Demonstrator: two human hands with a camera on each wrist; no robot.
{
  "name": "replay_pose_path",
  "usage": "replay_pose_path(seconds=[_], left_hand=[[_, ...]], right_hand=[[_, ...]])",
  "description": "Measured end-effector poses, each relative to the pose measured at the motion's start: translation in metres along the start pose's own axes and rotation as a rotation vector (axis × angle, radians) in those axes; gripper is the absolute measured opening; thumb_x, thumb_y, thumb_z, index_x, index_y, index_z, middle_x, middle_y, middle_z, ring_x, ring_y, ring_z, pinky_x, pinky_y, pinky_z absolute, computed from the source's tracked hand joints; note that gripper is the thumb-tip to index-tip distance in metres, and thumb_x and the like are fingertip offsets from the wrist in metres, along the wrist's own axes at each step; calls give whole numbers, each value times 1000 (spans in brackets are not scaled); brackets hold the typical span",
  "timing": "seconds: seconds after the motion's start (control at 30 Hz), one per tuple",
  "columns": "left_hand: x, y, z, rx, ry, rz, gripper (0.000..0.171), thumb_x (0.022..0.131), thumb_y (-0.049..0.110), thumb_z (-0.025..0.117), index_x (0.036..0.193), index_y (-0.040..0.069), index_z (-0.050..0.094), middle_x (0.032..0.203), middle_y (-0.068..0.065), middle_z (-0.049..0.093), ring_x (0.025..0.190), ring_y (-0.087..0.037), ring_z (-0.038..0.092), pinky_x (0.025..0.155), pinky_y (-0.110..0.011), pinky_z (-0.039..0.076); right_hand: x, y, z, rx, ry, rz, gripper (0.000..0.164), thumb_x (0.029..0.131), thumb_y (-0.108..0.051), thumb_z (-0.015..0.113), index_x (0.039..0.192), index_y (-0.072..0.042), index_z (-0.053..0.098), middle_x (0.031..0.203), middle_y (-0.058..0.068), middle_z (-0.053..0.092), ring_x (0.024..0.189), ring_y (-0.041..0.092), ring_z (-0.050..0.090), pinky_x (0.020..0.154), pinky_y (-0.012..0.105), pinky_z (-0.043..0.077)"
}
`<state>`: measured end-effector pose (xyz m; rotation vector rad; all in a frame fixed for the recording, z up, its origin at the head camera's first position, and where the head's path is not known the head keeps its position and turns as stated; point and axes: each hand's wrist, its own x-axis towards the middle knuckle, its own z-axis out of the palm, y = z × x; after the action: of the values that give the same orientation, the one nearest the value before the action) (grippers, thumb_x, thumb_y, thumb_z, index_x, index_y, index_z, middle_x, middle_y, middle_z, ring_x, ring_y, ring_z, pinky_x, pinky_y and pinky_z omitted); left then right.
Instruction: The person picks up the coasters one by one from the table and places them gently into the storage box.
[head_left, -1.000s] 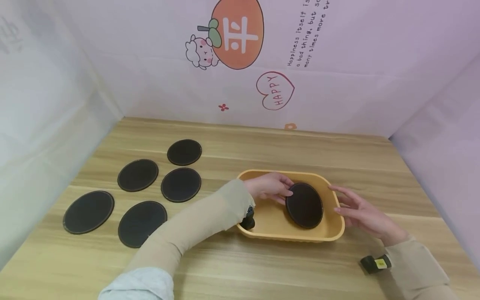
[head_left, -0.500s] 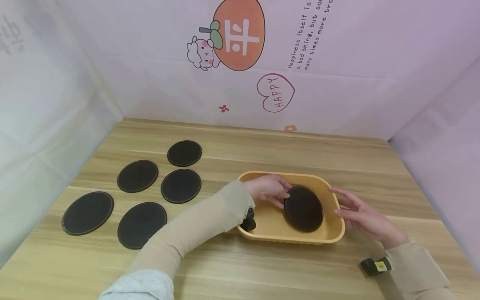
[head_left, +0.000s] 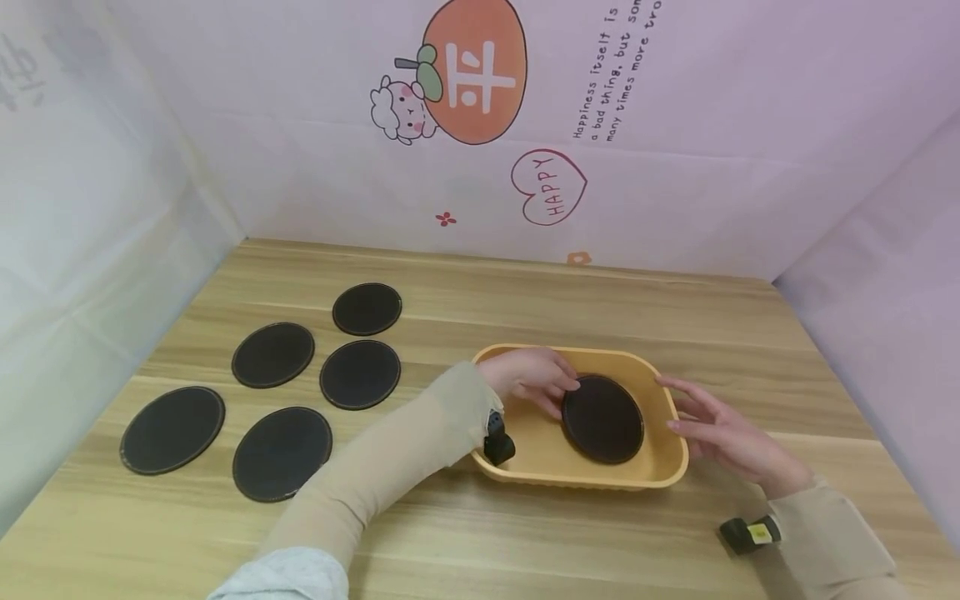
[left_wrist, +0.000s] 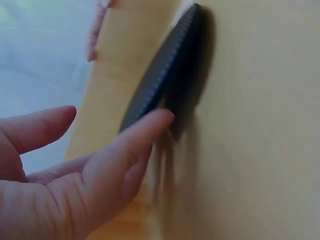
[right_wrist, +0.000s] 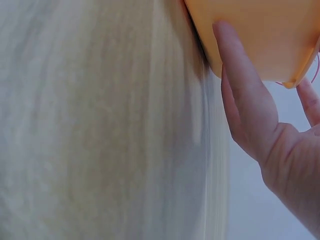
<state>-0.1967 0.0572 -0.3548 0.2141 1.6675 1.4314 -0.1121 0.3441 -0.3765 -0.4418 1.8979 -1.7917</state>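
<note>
A yellow plastic basket (head_left: 577,480) stands on the wooden table in the head view. One dark round coaster (head_left: 602,419) with a stitched edge is inside it, towards the right. My left hand (head_left: 531,377) reaches in over the left end, its fingers at the coaster's left edge. From the left wrist, the coaster (left_wrist: 170,65) appears nearly edge-on and tilted. A fingertip of my left hand (left_wrist: 90,175) overlaps its lower edge, and the other visible digit stands apart. At the basket's right end, my right hand (head_left: 731,429) touches the rim and outer wall with extended fingers.
Several similar coasters (head_left: 281,454) lie flat and apart on the table's left half. A printed white cloth (head_left: 675,192) stands behind the table, with cloth walls left and right. Black cameras (head_left: 742,535) are strapped to both wrists.
The coaster in the basket has sunk slightly and shifted a little left, lying flatter. My left hand stays at its edge; the right hand and basket hardly move.
</note>
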Motion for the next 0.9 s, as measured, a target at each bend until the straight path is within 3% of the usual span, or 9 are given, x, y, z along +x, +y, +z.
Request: replay_pose_path(seconds=[0.17, 0.37, 0.6, 0.7, 0.9], left_hand=[[-5, 1, -4, 10, -37, 32, 41, 98, 2, 46, 136, -10, 36, 133, -29, 49, 125, -38, 49, 95, -47, 48], [-8, 4, -6, 36, -48, 45, 47, 99, 7, 46, 141, -8, 32, 135, -28, 49, 126, -37, 48, 94, -46, 49], [-11, 7, -5, 19, -53, 66, 53, 99, 8, 47, 144, -7, 26, 140, -26, 43, 127, -37, 46, 97, -49, 46], [-12, 8, -4, 30, -42, 77, 53, 99, 9, 48, 145, -5, 27, 143, -24, 40, 130, -37, 43, 97, -49, 47], [-19, 15, -4, 22, -29, 94, 49, 99, 9, 46, 144, -3, 31, 146, -20, 38, 134, -36, 38, 96, -46, 48]], right_hand=[[1, 0, 1, 0, 3, -1, 57, 96, 3, 44, 143, -28, 34, 125, -9, 49, 89, 10, 61, 67, 26, 55], [1, -1, 1, -35, 15, 7, 57, 96, 3, 45, 141, -31, 36, 123, -8, 50, 79, 6, 57, 62, 21, 51], [2, -1, 1, 33, -38, -20, 57, 96, 5, 42, 142, -29, 35, 125, -7, 53, 96, 12, 63, 70, 27, 56], [2, -1, 1, 37, -38, -19, 57, 96, 5, 42, 142, -29, 35, 125, -7, 53, 96, 12, 63, 70, 28, 56], [1, -2, 2, 1, -8, -7, 57, 96, 4, 43, 142, -28, 36, 124, -8, 53, 82, 7, 61, 64, 22, 53]])
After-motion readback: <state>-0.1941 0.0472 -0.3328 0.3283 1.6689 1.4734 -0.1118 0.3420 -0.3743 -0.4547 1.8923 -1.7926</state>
